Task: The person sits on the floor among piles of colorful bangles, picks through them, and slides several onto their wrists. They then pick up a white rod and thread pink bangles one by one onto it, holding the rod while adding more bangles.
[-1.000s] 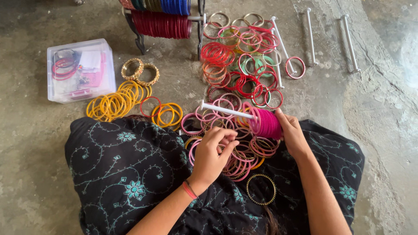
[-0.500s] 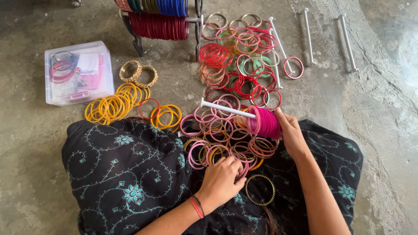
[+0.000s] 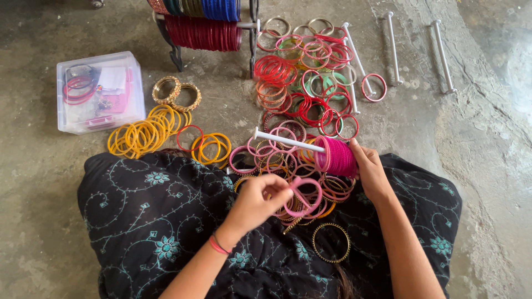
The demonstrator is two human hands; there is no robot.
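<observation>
My left hand (image 3: 259,200) pinches a pink bangle (image 3: 304,195) just above a heap of loose pink and gold bangles (image 3: 277,160) on my dark patterned lap. My right hand (image 3: 370,170) grips the end of a white rod (image 3: 288,140) that carries a tight stack of magenta bangles (image 3: 335,156). The rod points left over the heap. The lifted bangle hangs a little below the rod's stack.
Red and mixed bangles (image 3: 307,77) lie scattered on the concrete floor ahead. Yellow bangles (image 3: 147,133) and two gold ones (image 3: 176,93) lie left, next to a clear plastic box (image 3: 97,91). A bangle rack (image 3: 202,25) stands at the top. Spare white rods (image 3: 390,47) lie right.
My left hand dipped down into the heap on my lap and has come back up holding a pink bangle. My right hand and the rod stayed in place.
</observation>
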